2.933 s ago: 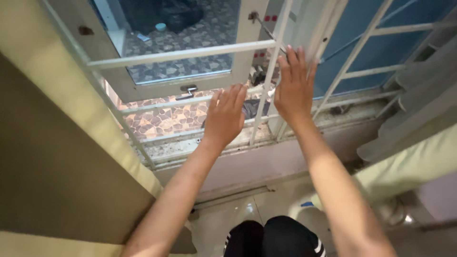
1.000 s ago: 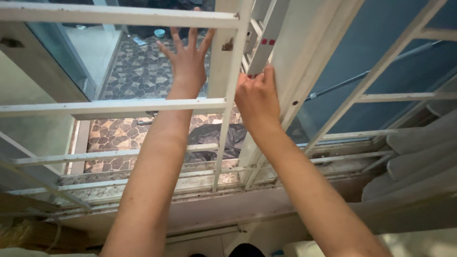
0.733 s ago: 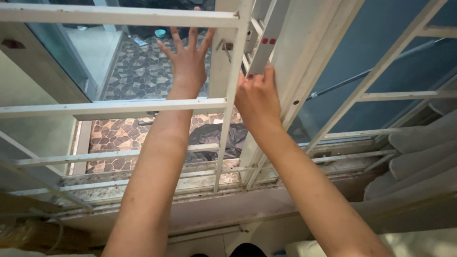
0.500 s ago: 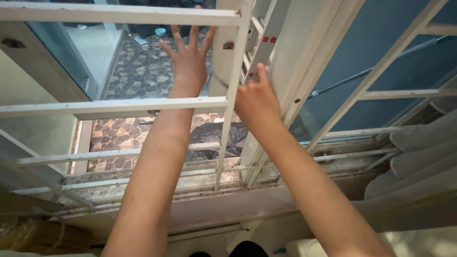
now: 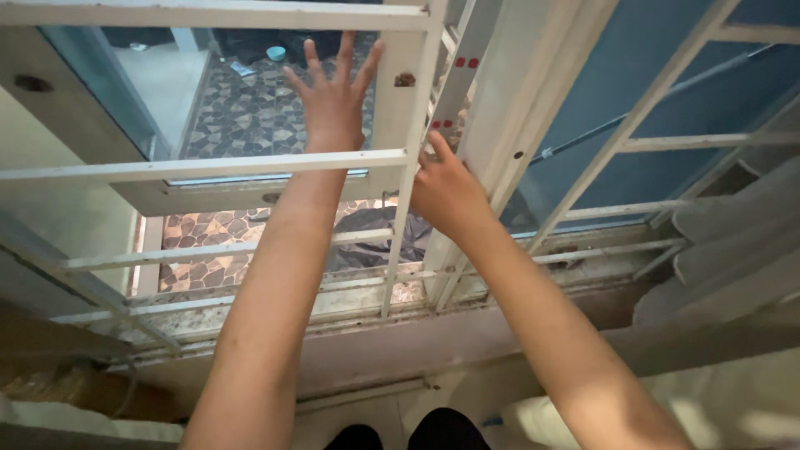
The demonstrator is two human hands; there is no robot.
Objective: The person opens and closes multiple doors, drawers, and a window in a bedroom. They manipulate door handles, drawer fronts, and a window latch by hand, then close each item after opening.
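Observation:
My left hand [image 5: 335, 96] reaches out through the white metal window grille [image 5: 250, 167], fingers spread, palm flat against the glass of the open window sash [image 5: 392, 100]. My right hand [image 5: 446, 187] stays inside the grille and rests on the upright window frame post [image 5: 467, 92], index finger pointing up along it, other fingers curled. Neither hand holds a loose object.
Below the window lies a stone-patterned pavement [image 5: 242, 117] with a dark bag [image 5: 367, 237]. A dusty sill [image 5: 333, 308] runs under the grille. Grey curtain folds [image 5: 733, 242] hang at right, a blue wall [image 5: 658, 50] shows beyond. My dark-trousered knees [image 5: 408, 433] are at the bottom.
Both hands rose from the lower bars; my left arm went through the grille to the sash. The sash has since swung nearer, and my right hand slid lower on the post.

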